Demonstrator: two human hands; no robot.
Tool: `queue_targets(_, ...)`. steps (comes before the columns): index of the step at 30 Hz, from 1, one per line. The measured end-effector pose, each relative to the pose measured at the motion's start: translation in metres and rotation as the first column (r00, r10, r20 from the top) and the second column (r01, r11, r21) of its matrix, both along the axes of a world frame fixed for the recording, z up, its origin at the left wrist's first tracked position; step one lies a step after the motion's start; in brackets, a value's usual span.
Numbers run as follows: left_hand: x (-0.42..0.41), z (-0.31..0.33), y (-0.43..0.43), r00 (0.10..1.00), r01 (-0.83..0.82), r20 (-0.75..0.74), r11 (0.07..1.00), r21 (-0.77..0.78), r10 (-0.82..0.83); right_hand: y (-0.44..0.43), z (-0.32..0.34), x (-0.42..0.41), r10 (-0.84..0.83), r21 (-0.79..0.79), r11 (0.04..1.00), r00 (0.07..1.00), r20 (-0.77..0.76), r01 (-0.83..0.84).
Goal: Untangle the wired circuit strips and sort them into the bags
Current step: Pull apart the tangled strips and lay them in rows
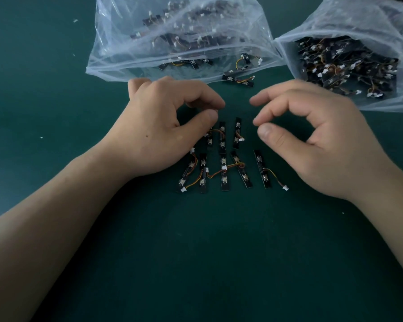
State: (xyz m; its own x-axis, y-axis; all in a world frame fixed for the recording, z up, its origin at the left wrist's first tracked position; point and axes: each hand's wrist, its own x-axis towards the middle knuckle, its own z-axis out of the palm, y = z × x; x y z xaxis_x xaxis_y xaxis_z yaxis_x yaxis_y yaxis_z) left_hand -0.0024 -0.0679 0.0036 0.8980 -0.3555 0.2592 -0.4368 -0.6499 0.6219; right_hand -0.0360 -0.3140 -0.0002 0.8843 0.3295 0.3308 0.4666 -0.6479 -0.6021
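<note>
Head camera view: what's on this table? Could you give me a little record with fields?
Surface: green table
Bags: left bag and right bag, both clear plastic, both holding circuit strips
Loose strips: rough rows between the hands, wires crossing
Left hand: curled over the strips; grip unclear
Right hand: loosely curled, holding nothing

The bare left forearm (56, 217) and right forearm (386, 198) reach in from the lower corners, palms down. The left hand (163, 126) has curled fingers, its thumb tip close under the forefinger; whether they pinch anything is unclear. The right hand (312, 135) arches loosely, thumb and forefinger apart, holding nothing.
</note>
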Motion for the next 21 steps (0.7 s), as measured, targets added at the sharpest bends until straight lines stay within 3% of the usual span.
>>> queue_targets(8, 0.0001, 0.0012, 0.0, 1.0, 0.005, 0.002, 1.0, 0.012, -0.005, 0.0005, 0.0065, -0.007, 0.208, -0.12, 0.969, 0.974, -0.089, -0.218)
queue_targets(21, 0.0002, 0.0008, -0.001, 1.0, -0.003, -0.002, 1.0, 0.015, 0.003, 0.0048, 0.0022, -0.0058, 0.215, -0.191, 0.953, 0.97, -0.112, -0.233)
